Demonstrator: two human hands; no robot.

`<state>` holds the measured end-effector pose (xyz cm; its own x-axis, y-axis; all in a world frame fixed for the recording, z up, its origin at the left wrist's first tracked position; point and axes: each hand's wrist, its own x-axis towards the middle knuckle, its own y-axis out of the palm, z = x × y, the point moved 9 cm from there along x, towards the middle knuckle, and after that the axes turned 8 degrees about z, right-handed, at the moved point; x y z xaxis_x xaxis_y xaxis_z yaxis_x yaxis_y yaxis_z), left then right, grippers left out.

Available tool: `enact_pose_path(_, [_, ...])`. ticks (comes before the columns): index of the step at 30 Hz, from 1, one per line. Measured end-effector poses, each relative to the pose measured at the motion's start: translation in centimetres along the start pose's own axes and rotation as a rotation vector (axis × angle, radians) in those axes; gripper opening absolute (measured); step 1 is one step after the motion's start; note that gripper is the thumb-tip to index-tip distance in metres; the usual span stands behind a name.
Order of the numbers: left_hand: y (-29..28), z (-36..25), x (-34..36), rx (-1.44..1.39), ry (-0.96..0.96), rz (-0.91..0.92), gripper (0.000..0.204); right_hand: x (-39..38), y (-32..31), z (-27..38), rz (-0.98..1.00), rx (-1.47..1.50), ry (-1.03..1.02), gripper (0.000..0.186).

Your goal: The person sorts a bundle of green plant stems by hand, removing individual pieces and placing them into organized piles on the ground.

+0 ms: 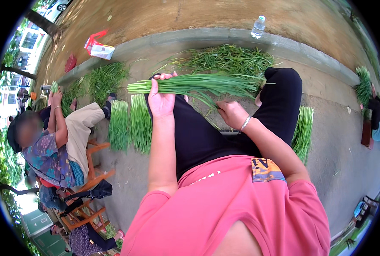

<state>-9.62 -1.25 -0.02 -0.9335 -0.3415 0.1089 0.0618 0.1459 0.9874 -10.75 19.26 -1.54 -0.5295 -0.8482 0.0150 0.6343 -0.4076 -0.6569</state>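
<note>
A thick bundle of long green chives [207, 82] lies across my left hand [161, 100], its pale cut ends pointing left and its leaves fanning out to the right over my lap. The fingers and thumb of that hand wrap round the bundle near the pale ends. Below the leaves, my right hand [233, 114] has its fingers closed in a pinch at the tips of some drooping chive leaves. A bracelet circles the right wrist.
Loose chive leaves [228, 59] are heaped beyond my feet, by a low concrete curb [292, 46]. Neat chive bunches [140, 123] lie left of my legs, another bunch [304, 132] at right. A water bottle [258, 27] stands on the curb. A seated person [53, 149] works at left.
</note>
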Motion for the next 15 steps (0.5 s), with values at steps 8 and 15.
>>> enact_pose_path(8, [0.2, -0.2, 0.0, -0.106, 0.002, -0.010, 0.009, -1.5, 0.9, -3.1, 0.267, -0.218, 0.206, 0.014])
enact_pose_path(15, [1.0, -0.9, -0.3, -0.193, 0.040, -0.015, 0.008, -3.1, -2.2, -3.4, 0.287, -0.404, 0.349, 0.016])
